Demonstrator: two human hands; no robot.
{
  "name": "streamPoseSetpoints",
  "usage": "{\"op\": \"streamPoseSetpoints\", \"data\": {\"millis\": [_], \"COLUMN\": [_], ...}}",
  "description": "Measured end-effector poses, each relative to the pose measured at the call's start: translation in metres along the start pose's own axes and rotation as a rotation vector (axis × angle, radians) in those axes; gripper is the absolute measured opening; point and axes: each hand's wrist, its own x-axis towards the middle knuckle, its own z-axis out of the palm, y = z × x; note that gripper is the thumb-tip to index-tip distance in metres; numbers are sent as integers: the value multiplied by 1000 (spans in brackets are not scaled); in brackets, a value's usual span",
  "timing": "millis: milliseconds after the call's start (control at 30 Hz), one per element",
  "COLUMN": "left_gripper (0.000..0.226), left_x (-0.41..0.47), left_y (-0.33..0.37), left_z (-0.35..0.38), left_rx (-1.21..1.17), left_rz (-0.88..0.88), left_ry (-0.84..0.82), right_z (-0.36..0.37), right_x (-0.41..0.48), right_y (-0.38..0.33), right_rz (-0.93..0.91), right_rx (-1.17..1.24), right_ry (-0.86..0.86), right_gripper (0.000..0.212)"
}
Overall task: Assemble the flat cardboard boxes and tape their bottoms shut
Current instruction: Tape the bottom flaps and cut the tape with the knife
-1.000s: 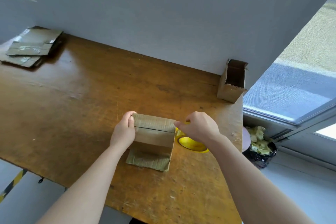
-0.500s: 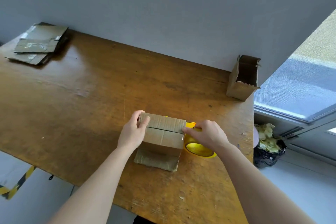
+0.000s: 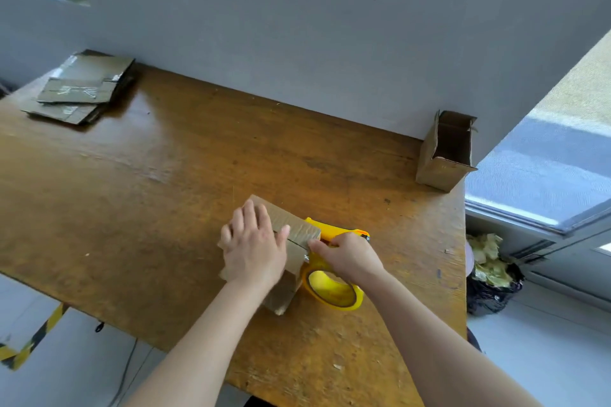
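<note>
A small cardboard box stands on the wooden table with its folded bottom flaps facing up. My left hand lies flat on those flaps with straight fingers, pressing them down. My right hand grips a yellow tape dispenser against the box's right side, at the seam between the flaps. A bit of clear tape shows at the box's right edge, under my right fingertips.
A stack of flat cardboard boxes lies at the table's far left. An assembled open box stands at the far right corner by the wall. A black bag of yellow scraps sits on the floor to the right.
My left hand moved from the box's left edge onto its top and now presses the flaps flat. My right hand brought the tape dispenser up against the box's right side.
</note>
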Motion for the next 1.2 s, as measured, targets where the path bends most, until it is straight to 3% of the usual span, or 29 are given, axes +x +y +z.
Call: {"op": "streamPoseSetpoints", "data": {"millis": [233, 367, 567, 667, 767, 900, 1067, 1200], "left_gripper": [74, 66, 60, 73, 83, 86, 71, 79], "left_x": [24, 52, 64, 66, 66, 66, 46, 46], "left_y": [-29, -59, -66, -70, -71, -69, -60, -61], "left_z": [-1, -11, -10, -10, -12, -14, -15, -13], "left_rx": [9, 111, -20, 40, 84, 95, 103, 14], "left_rz": [129, 156, 107, 125, 147, 133, 249, 257], "left_ry": [-154, -198, -277, -280, -289, -271, 56, -60], "right_z": [14, 29, 50, 51, 49, 49, 55, 59], "right_x": [-2, -2, -4, -7, -7, -3, 4, 3], "right_y": [-30, -46, -43, -46, -51, -59, -70, -78], "right_rz": [-32, -79, -45, -27, 68, 146, 192, 189], "right_rx": [18, 266, 570, 493, 249, 146, 150, 148], "right_ry": [24, -183, -356, -334, -286, -295, -274, -260], "right_gripper": [53, 41, 34, 49, 64, 62, 57, 57]}}
